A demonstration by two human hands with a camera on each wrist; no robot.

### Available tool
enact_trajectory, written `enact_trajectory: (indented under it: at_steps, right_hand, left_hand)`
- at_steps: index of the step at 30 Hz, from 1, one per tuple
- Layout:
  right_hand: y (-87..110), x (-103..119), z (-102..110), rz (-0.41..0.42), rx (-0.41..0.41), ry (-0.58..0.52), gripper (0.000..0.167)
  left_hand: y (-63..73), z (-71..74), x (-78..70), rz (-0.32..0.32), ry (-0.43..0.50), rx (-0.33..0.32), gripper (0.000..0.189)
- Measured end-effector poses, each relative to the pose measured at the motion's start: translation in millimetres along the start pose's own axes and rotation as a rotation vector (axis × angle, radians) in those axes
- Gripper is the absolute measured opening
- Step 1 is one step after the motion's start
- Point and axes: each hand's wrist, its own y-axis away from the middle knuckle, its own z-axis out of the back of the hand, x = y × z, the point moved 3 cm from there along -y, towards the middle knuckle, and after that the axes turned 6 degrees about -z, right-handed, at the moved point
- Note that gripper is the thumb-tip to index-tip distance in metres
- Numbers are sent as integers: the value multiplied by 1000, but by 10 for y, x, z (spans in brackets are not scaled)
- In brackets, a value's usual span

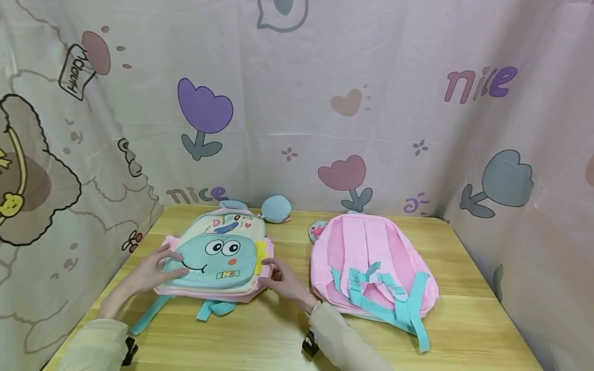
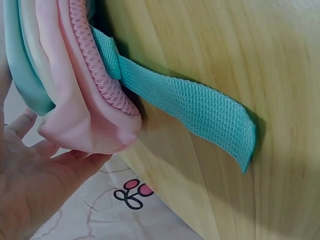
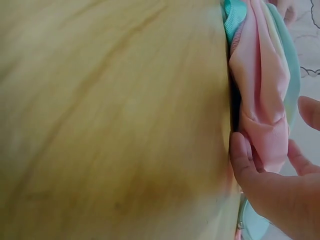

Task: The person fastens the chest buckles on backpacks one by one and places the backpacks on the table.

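A backpack with a teal dinosaur-face pocket (image 1: 215,270) lies front side up on the left of the table, its pink side panels showing. On its left side, my left hand (image 1: 150,268) rests with fingers over the pocket's edge; in the left wrist view, fingers (image 2: 92,165) touch the pink lower corner. At the opposite side, my right hand (image 1: 285,281) holds the pink side panel (image 3: 267,145) between bent fingers, with the thumb standing off in the right wrist view. Teal straps (image 2: 190,107) stick out from beneath. A round teal pouch (image 1: 276,208) lies by its top.
A second pink backpack (image 1: 368,242) lies straps up on the right, with teal webbing (image 1: 410,309) trailing toward the front and a small round pouch (image 1: 317,232) at its upper left. The wooden table (image 1: 260,335) meets a printed curtain (image 1: 287,103) behind and at both sides.
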Motion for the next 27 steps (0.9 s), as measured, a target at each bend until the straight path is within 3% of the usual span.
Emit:
enact_trajectory:
  at_steps: [10,20,27]
  right_hand:
    - [-7,7,-3,-14,-82,-63,44]
    - [-11,25,15,-10,-154,-117,43]
    - [-7,60,10,-8,-169,-159,45]
  left_hand:
    - [18,-20,-32,-5,-14,-3,45]
    - [17,-54,-47,-7,13,9,61]
    - [21,-72,-84,8,38,16,67]
